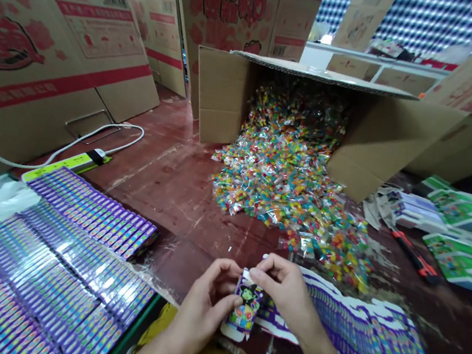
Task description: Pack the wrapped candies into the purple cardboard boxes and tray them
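Observation:
My left hand (203, 308) is closed around a small purple box (244, 310) printed with a cartoon figure, held low in front of me. My right hand (285, 291) pinches the top end of the same box. Behind my hands a fanned row of flat purple box blanks (370, 345) lies on the dark red table (180, 192). Farther back, a heap of small clear packets with coloured sweets (289, 179) spills out of a tipped cardboard carton (379, 133).
Rows of finished purple boxes (49, 267) fill the left side. A white cable and a yellow-green power strip (65, 162) lie behind them. Large printed cartons (41, 23) stand at left and behind. Green-and-white packs (462, 234) and a red-handled cutter (416, 258) lie at right.

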Demonstrator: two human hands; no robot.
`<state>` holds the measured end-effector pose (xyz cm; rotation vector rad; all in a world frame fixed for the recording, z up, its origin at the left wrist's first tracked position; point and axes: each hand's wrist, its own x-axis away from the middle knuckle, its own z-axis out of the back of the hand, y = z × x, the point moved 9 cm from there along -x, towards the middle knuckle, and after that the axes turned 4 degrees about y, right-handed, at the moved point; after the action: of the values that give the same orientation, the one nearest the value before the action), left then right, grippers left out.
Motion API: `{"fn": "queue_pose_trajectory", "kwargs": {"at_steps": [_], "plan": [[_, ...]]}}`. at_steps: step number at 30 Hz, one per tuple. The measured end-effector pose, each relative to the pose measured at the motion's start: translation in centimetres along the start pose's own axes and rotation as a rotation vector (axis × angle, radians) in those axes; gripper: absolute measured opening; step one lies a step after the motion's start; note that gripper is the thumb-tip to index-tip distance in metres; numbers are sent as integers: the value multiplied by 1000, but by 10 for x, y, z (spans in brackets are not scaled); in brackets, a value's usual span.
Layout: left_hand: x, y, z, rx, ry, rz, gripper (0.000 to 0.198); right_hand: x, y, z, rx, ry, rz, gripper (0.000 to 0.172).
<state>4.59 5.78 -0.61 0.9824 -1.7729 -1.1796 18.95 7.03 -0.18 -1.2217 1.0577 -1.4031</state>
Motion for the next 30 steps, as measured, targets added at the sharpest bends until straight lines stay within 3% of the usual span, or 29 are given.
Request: {"fn": "queue_pose_trajectory", "kwargs": {"at_steps": [4,9,15,20,21,23,25,27,30], "plan": [[2,-2,1,-5,-5,0,37,-4,-5,-2,13,-44,-23,26],[0,-6,3,-17,-11,2,48,-2,-7,3,154,47,22,22],[-5,-3,5,-37,-19,49,37,7,-17,-4,123,-51,153,15],[-6,-6,4,-11,-36,96,24,13,-20,-6,139,-93,155,7],[-7,-8,6,-9,-22,105,23,11,-19,-1,187,-105,149,8],[-10,-8,17,-7,63,99,24,2,-15,30,399,-5,139,14],[-13,-7,34,-6,188,66,30,-6,-17,87,740,316,136,18],[-14,-7,47,-10,272,58,36,-13,-14,127,895,483,102,17],[-14,-10,54,24,326,108,40,-26,-5,147,1011,513,91,10]]}}
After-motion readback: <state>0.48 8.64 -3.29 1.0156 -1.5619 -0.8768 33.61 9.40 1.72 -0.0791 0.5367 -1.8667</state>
